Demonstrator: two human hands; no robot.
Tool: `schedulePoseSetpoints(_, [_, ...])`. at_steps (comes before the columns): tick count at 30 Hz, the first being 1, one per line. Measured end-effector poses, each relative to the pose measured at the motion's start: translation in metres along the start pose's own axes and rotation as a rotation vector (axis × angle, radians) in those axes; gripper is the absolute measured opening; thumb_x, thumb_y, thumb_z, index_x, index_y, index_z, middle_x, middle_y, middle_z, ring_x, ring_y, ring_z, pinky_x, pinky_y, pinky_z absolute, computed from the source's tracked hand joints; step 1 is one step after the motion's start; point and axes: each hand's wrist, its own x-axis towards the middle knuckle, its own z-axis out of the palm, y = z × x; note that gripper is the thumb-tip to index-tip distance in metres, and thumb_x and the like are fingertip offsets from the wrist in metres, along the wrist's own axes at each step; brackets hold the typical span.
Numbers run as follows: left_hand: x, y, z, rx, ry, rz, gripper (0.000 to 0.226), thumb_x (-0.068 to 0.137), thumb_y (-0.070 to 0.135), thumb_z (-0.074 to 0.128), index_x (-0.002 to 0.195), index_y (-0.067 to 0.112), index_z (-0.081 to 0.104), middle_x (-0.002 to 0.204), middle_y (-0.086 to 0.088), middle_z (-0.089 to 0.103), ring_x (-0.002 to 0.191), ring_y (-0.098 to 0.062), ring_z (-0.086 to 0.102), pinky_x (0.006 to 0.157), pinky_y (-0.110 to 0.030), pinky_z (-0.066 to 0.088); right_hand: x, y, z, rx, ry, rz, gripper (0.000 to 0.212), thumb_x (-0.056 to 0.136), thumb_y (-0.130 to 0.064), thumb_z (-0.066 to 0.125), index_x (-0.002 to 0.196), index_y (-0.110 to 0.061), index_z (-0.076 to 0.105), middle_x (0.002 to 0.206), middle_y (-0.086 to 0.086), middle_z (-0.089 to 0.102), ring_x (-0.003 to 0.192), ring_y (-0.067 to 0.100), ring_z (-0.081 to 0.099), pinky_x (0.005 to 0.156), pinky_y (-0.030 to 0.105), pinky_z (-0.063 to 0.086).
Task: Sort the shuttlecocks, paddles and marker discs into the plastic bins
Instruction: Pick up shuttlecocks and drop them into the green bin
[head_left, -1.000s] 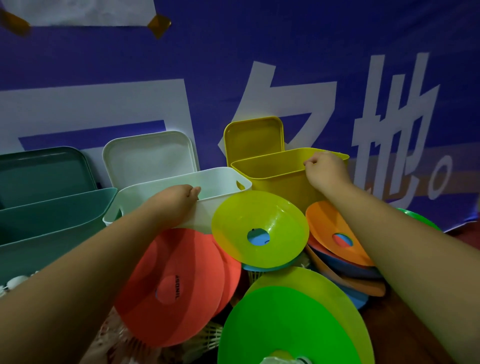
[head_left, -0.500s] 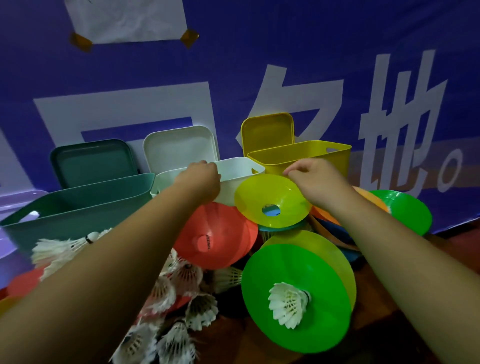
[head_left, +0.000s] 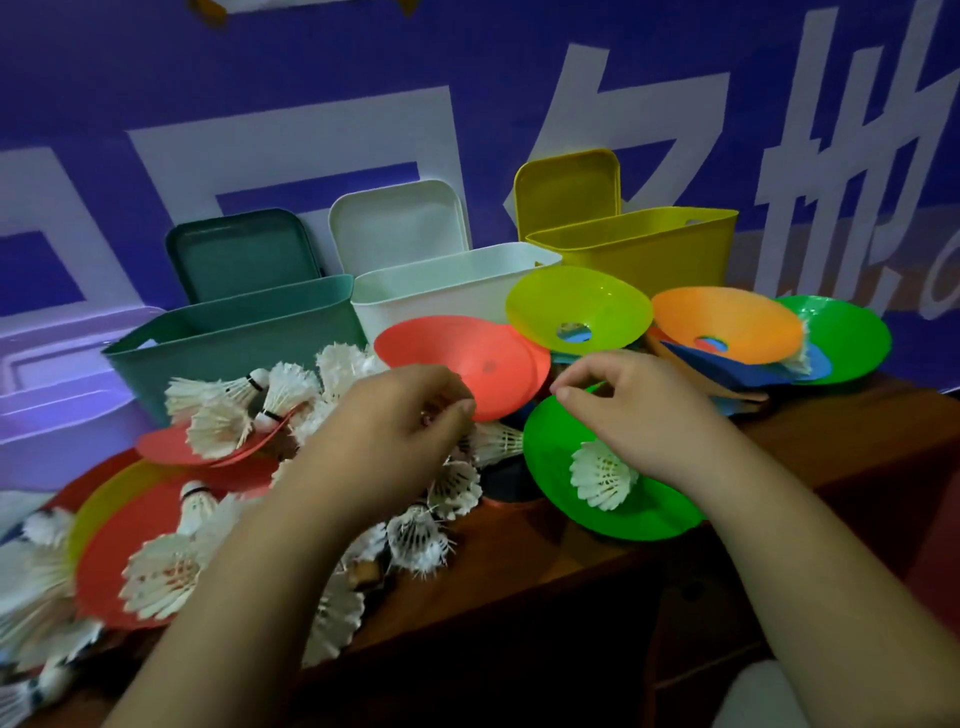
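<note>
Three open bins stand at the back: a dark green bin (head_left: 234, 322), a white bin (head_left: 441, 301) and a yellow bin (head_left: 649, 254). Marker discs lie heaped in front: a red disc (head_left: 457, 353), a yellow-green disc (head_left: 571, 301), an orange disc (head_left: 727, 317). A nearer green disc (head_left: 550, 457) carries a white shuttlecock (head_left: 602, 475). Several shuttlecocks (head_left: 426, 535) are strewn at the left and middle. A blue-faced paddle (head_left: 711, 364) lies under the orange disc. My left hand (head_left: 400, 415) hovers, fingers loosely curled, at the red disc's near edge. My right hand (head_left: 623, 410) hangs loosely curled over the green disc.
Each bin's lid leans on the blue banner behind it. A pale purple bin (head_left: 62, 415) sits at the far left. Another green disc (head_left: 847, 338) lies at the far right. Red and yellow discs (head_left: 119, 530) lie at the front left. The brown table's front edge (head_left: 571, 571) runs below the pile.
Both hands have let go of the bin rims and come down and toward me over the pile of discs and shuttlecocks. The view has pulled back and tilted down.
</note>
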Motion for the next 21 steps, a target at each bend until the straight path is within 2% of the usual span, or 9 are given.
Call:
schedulePoseSetpoints(2, [-0.022, -0.016, 0.016, 0.034, 0.124, 0.008, 0.011, 0.1, 0.028, 0.063, 0.107, 0.027, 0.071, 0.107, 0.011, 0.065, 0.1, -0.008, 0.057, 0.081, -0.02, 0.045, -0.009, 0.007, 0.011, -0.183, -0.077, 0.005, 0.015, 0.094, -0.025, 0.068, 0.102, -0.036, 0.073, 0.107, -0.013, 0.059, 0.097, 0.009, 0.061, 0.08, 0.029, 0.048])
schedulePoseSetpoints(4, [-0.036, -0.032, 0.03, 0.203, 0.224, 0.032, 0.015, 0.095, 0.021, 0.066, 0.11, 0.02, 0.07, 0.117, 0.002, 0.061, 0.111, -0.022, 0.053, 0.09, -0.033, 0.044, -0.015, 0.016, 0.022, -0.381, -0.174, 0.078, 0.033, 0.092, -0.018, 0.064, 0.121, -0.034, 0.07, 0.122, -0.002, 0.055, 0.118, 0.025, 0.054, 0.095, 0.039, 0.048])
schedulePoseSetpoints(5, [-0.041, -0.039, 0.035, 0.301, 0.265, 0.02, 0.019, 0.093, 0.019, 0.068, 0.112, 0.018, 0.07, 0.121, -0.002, 0.06, 0.114, -0.027, 0.052, 0.094, -0.038, 0.043, -0.017, 0.021, 0.026, -0.433, -0.191, 0.142, 0.042, 0.093, -0.016, 0.061, 0.131, -0.032, 0.067, 0.13, 0.002, 0.054, 0.126, 0.031, 0.051, 0.1, 0.043, 0.048])
schedulePoseSetpoints(7, [-0.046, -0.049, 0.038, 0.386, 0.326, -0.077, 0.026, 0.09, 0.018, 0.069, 0.116, 0.016, 0.067, 0.129, -0.007, 0.056, 0.118, -0.032, 0.049, 0.096, -0.044, 0.044, -0.019, 0.03, 0.031, -0.449, -0.141, 0.221, 0.049, 0.093, -0.013, 0.057, 0.139, -0.027, 0.065, 0.135, 0.009, 0.057, 0.126, 0.036, 0.053, 0.101, 0.047, 0.05])
schedulePoseSetpoints(11, [-0.054, -0.067, 0.039, 0.278, 0.365, -0.248, 0.04, 0.085, 0.012, 0.072, 0.124, 0.018, 0.063, 0.128, -0.008, 0.052, 0.117, -0.032, 0.046, 0.091, -0.045, 0.046, -0.021, 0.041, 0.035, -0.413, 0.128, 0.178, 0.026, 0.098, -0.016, 0.059, 0.114, -0.014, 0.08, 0.108, 0.014, 0.069, 0.097, 0.037, 0.064, 0.081, 0.042, 0.054])
schedulePoseSetpoints(14, [-0.057, -0.076, 0.035, 0.199, 0.375, -0.213, 0.036, 0.088, 0.01, 0.073, 0.121, 0.018, 0.065, 0.124, -0.003, 0.052, 0.119, -0.026, 0.048, 0.091, -0.04, 0.048, -0.028, 0.031, 0.039, -0.255, 0.334, 0.118, 0.021, 0.099, -0.02, 0.067, 0.112, -0.015, 0.082, 0.108, 0.011, 0.07, 0.099, 0.032, 0.064, 0.082, 0.035, 0.047])
schedulePoseSetpoints(18, [-0.057, -0.083, 0.026, 0.072, 0.392, -0.152, 0.028, 0.09, 0.004, 0.068, 0.115, 0.017, 0.067, 0.116, 0.004, 0.057, 0.108, -0.019, 0.057, 0.085, -0.034, 0.051, -0.033, -0.004, 0.057, -0.082, 0.441, 0.025, 0.019, 0.097, -0.018, 0.068, 0.108, -0.021, 0.082, 0.102, 0.001, 0.068, 0.094, 0.021, 0.062, 0.076, 0.029, 0.04])
schedulePoseSetpoints(21, [-0.053, -0.087, 0.019, 0.063, 0.386, -0.128, 0.027, 0.089, 0.0, 0.068, 0.112, 0.015, 0.07, 0.11, 0.003, 0.061, 0.099, -0.017, 0.06, 0.08, -0.031, 0.051, -0.033, -0.037, 0.074, 0.021, 0.454, -0.051, 0.018, 0.096, -0.018, 0.068, 0.105, -0.025, 0.082, 0.102, -0.005, 0.069, 0.089, 0.013, 0.06, 0.077, 0.029, 0.043])
